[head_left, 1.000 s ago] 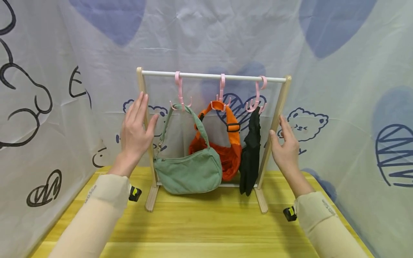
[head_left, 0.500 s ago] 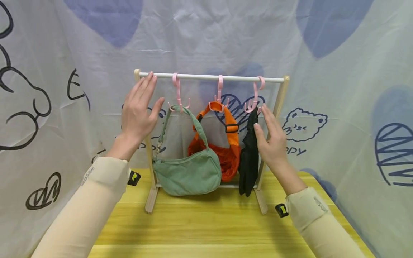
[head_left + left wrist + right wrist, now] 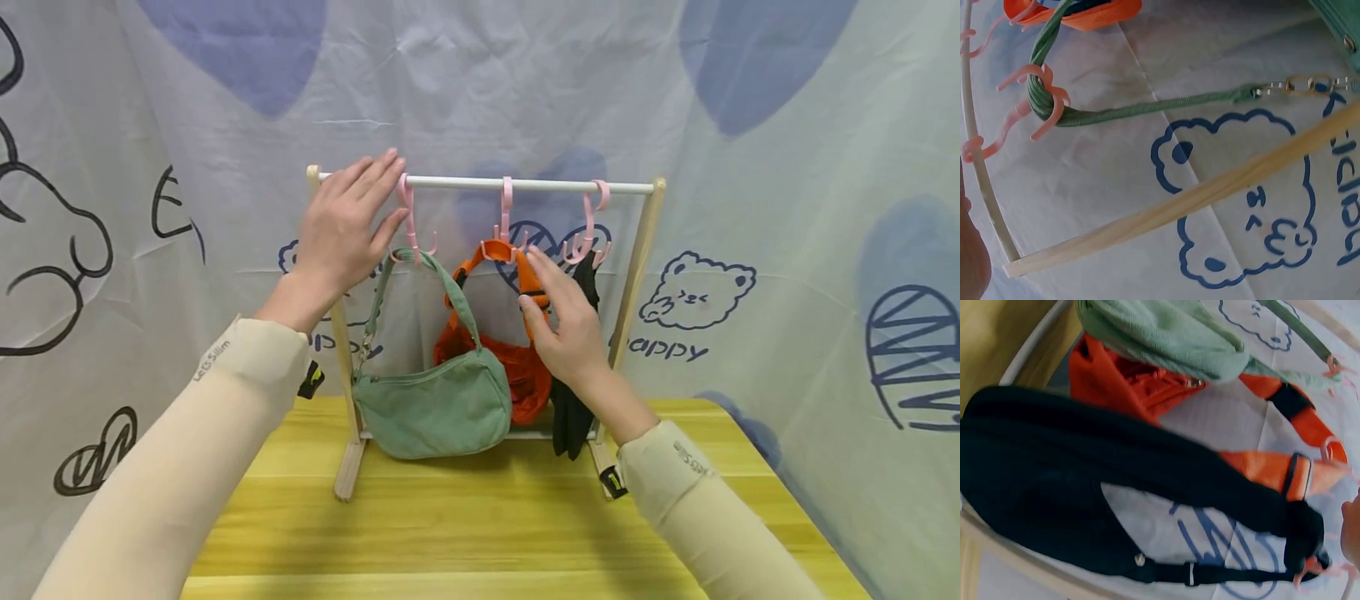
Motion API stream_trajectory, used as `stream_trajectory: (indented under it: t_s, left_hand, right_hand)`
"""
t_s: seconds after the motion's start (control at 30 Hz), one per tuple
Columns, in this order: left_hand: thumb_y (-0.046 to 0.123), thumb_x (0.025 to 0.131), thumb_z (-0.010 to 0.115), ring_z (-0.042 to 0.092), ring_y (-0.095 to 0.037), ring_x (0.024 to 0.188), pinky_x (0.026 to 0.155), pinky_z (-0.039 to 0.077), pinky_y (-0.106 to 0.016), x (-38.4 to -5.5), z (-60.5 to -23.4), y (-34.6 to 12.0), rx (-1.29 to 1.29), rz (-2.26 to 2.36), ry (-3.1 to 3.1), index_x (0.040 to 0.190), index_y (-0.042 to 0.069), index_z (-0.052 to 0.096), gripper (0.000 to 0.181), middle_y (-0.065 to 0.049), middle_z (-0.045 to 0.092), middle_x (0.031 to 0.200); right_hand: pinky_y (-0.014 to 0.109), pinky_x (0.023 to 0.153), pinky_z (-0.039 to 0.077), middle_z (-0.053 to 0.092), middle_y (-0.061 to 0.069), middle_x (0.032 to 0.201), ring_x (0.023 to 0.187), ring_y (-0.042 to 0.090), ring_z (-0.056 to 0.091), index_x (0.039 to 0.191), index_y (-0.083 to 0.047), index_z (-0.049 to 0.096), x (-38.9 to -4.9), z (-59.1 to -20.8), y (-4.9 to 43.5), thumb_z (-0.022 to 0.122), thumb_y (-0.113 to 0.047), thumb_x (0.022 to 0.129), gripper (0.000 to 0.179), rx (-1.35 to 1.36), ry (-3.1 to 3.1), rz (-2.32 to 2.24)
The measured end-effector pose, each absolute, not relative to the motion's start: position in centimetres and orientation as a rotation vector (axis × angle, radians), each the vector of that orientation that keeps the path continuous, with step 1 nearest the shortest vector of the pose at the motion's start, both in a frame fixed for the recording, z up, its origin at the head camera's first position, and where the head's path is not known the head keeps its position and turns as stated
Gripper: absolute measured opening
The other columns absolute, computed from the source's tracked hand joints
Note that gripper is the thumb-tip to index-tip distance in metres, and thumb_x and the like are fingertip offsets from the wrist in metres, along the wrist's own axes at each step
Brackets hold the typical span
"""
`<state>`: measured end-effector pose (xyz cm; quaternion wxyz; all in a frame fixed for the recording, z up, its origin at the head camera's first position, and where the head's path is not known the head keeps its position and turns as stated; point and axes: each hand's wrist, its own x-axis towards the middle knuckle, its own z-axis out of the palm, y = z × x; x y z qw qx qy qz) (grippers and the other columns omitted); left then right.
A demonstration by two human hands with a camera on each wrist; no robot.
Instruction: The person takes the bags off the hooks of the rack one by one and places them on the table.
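A green shoulder bag (image 3: 435, 412), an orange bag (image 3: 529, 385) and a black bag (image 3: 570, 421) hang by their straps from three pink hooks on a small rack's white rail (image 3: 457, 182). My left hand (image 3: 339, 237), fingers straight, is up at the rail's left end beside the left pink hook (image 3: 409, 223); contact cannot be judged. With fingers extended, my right hand (image 3: 568, 333) hovers before the orange strap and hides part of the black bag. Neither hand grips anything. In the right wrist view the black bag (image 3: 1147, 456) fills the foreground.
The rack has wooden side posts (image 3: 637, 271) and feet on a yellow wood-grain table (image 3: 450, 525). A white cloth (image 3: 712, 208) with blue hearts and bear drawings hangs close behind and at the sides.
My left hand has risen and moved right, from the left post to the rail by the left hook. My right hand has moved left from the right post to before the orange strap.
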<state>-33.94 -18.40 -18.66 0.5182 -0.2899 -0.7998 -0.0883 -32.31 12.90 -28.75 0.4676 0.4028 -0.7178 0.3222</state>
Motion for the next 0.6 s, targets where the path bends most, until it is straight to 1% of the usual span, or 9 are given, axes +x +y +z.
stream_trajectory:
  t_s: [0.17,0.3,0.43,0.6]
  left_hand:
    - [0.023,0.105,0.064,0.045,-0.037,0.144,0.122,0.033,-0.053,-34.3,-17.9,-18.5,-0.686,-0.159,-2.039,0.156,0.009,0.049,0.055,-0.008,0.047,0.160]
    - [0.023,0.105,0.064,0.046,-0.037,0.144,0.122,0.032,-0.053,-34.6,-17.6,-18.6,-0.661,-0.169,-2.110,0.156,0.012,0.048,0.055,-0.008,0.051,0.157]
    - [0.023,0.105,0.065,0.050,-0.036,0.140,0.121,0.033,-0.052,-35.0,-17.9,-18.5,-0.653,-0.176,-2.097,0.154,0.013,0.052,0.052,-0.007,0.057,0.152]
    - [0.021,0.105,0.065,0.057,-0.034,0.132,0.119,0.037,-0.048,-35.5,-18.3,-18.5,-0.661,-0.208,-2.015,0.148,0.012,0.059,0.045,-0.006,0.062,0.147]
  right_hand:
    - [0.044,0.119,0.041,0.050,0.016,0.157,0.144,0.030,0.049,0.154,-0.001,0.048,-32.5,-29.4,10.9,0.063,-0.010,0.101,0.055,1.045,-1.790,0.785]
    - [0.043,0.117,0.042,0.049,0.015,0.158,0.144,0.028,0.048,0.155,-0.002,0.047,-32.4,-29.7,9.3,0.063,-0.011,0.103,0.055,1.084,-1.838,0.798]
    - [0.041,0.118,0.042,0.048,0.014,0.159,0.145,0.027,0.048,0.155,-0.002,0.048,-32.6,-29.9,7.7,0.062,-0.012,0.104,0.054,1.097,-1.877,0.823]
    - [0.040,0.119,0.040,0.049,0.015,0.158,0.144,0.027,0.048,0.154,-0.002,0.048,-33.3,-29.7,5.7,0.062,-0.014,0.104,0.053,1.087,-1.898,0.847]
